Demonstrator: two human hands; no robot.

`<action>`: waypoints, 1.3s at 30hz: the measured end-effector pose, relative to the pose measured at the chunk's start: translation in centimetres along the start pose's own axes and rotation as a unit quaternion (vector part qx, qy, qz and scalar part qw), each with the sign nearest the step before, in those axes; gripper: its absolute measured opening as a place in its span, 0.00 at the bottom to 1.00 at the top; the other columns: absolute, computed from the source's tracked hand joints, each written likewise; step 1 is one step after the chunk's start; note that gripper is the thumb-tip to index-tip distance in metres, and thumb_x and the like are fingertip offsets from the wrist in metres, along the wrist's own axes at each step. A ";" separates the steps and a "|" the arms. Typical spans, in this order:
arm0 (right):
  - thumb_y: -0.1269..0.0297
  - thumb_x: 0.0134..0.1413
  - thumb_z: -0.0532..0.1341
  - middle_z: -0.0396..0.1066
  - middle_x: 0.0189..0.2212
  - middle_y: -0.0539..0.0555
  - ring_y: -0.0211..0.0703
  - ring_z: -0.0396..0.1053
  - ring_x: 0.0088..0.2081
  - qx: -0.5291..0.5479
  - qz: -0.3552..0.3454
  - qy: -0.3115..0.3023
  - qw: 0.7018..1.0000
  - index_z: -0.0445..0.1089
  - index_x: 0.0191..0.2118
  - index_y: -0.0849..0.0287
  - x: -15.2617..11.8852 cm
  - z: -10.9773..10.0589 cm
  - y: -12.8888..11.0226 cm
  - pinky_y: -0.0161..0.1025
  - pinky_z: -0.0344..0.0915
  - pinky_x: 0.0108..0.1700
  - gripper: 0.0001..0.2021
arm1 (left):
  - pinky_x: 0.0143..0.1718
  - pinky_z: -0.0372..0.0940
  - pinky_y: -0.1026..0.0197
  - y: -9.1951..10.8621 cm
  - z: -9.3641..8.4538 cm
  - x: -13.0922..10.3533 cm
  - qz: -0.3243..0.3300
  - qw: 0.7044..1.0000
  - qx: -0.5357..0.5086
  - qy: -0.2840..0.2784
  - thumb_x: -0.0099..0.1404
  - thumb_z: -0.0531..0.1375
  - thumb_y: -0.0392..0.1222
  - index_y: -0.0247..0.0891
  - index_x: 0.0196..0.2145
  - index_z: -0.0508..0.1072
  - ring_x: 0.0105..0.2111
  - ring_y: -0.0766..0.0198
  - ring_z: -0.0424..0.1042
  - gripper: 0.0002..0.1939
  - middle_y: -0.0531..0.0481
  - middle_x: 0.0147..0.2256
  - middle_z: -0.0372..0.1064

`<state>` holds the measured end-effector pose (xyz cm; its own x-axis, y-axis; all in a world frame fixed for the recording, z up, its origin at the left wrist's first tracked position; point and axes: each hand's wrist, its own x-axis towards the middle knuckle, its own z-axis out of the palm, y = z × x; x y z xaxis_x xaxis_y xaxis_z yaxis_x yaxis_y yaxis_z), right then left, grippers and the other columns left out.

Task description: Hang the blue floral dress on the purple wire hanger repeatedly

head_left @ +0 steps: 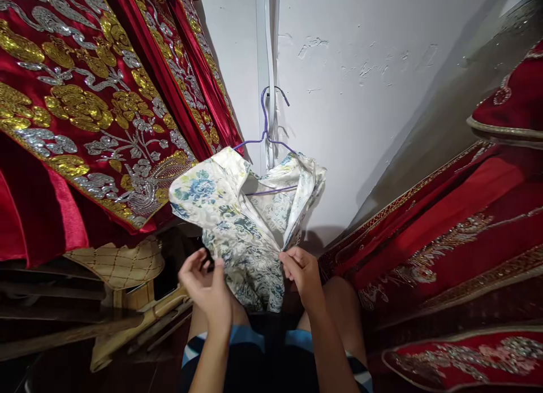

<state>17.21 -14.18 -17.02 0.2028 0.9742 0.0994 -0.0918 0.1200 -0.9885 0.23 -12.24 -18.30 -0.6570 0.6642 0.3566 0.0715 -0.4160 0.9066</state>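
Note:
A white garment with a blue and green floral print hangs on a purple wire hanger in the middle of the view. The fingers of my right hand pinch the garment's front edge at the bottom of its V-shaped neckline. Beside the garment's lower left side is my left hand, its thumb and fingers apart, with nothing visible between them. The garment's lower end hangs between my hands, above my knees.
Red cloth with gold and silver sequins hangs at the left. More red embroidered cloth fills the right side. A pale wall stands behind the hanger. Wooden furniture with a quilted cushion is at the lower left.

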 end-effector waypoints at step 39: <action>0.62 0.48 0.66 0.53 0.13 0.42 0.30 0.46 0.17 -0.034 -0.146 0.026 0.988 0.67 0.22 0.58 12.4 1.6 -9.7 0.33 0.41 0.21 0.11 | 0.46 0.63 0.57 11.8 14.2 12.8 0.424 0.853 0.061 -0.300 0.74 0.55 0.44 0.37 0.37 0.72 0.41 0.61 0.70 0.11 0.46 0.37 0.71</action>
<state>19.04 -2.94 -6.04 0.2608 0.8886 0.3773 0.0437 0.3796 -0.9241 3.29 0.19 0.13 0.1688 0.3709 0.9132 0.4317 -0.8607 0.2698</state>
